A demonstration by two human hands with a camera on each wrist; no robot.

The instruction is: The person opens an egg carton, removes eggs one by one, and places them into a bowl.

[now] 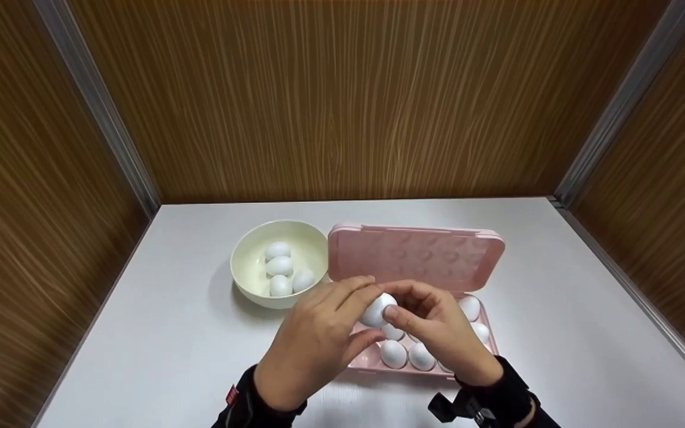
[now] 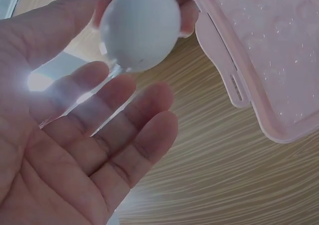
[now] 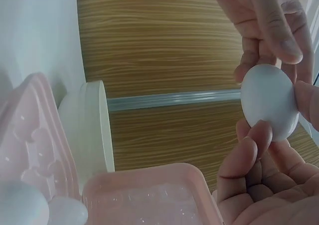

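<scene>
White and smooth, a small plastic-looking egg (image 1: 376, 310) sits between both hands above the open pink plastic egg carton (image 1: 372, 358), whose near cells are mostly hidden beneath the hands, so the count of eggs in the tray cannot be made out. The left hand (image 1: 317, 348) has a loose, fairly wide grip: its fingertips (image 1: 361, 288) touch the egg's top and its thumb lies below, while the left wrist view shows the palm (image 2: 75, 155) spread and relaxed. The right hand (image 1: 437, 333) has a narrow grip, pinching the egg (image 3: 269, 101) between thumb and curled fingers (image 3: 247, 150). Behind the grip stands the carton's raised lid (image 1: 417, 255). Left of the grip and farther back, a cream round bowl (image 1: 247, 261) on the white worktop (image 1: 164, 339) holds four more white eggs (image 1: 280, 267).
</scene>
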